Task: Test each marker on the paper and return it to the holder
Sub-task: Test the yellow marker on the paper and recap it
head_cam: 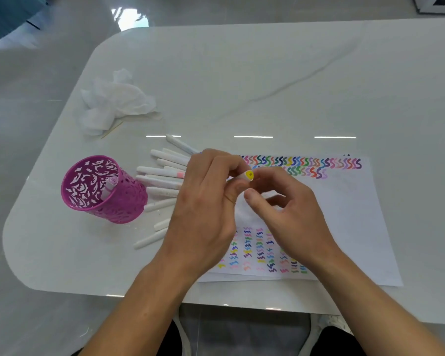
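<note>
My left hand (pixel 206 196) grips a white marker with a yellow end cap (pixel 248 175), held above the paper's left edge. My right hand (pixel 285 206) is right beside that cap, its fingertips touching or nearly touching the marker's end. The white paper (pixel 350 222) lies flat on the table, covered with coloured squiggles along its top and lower left. A purple cut-out holder (pixel 106 191) stands to the left with one marker (pixel 111 186) inside. Several white markers (pixel 162 181) lie in a loose pile between the holder and my hands.
A crumpled white tissue (pixel 113 101) lies at the back left of the white marble table (pixel 267 80), with a thin wooden stick (pixel 112 129) beside it. The table's rounded front edge runs just above my knees.
</note>
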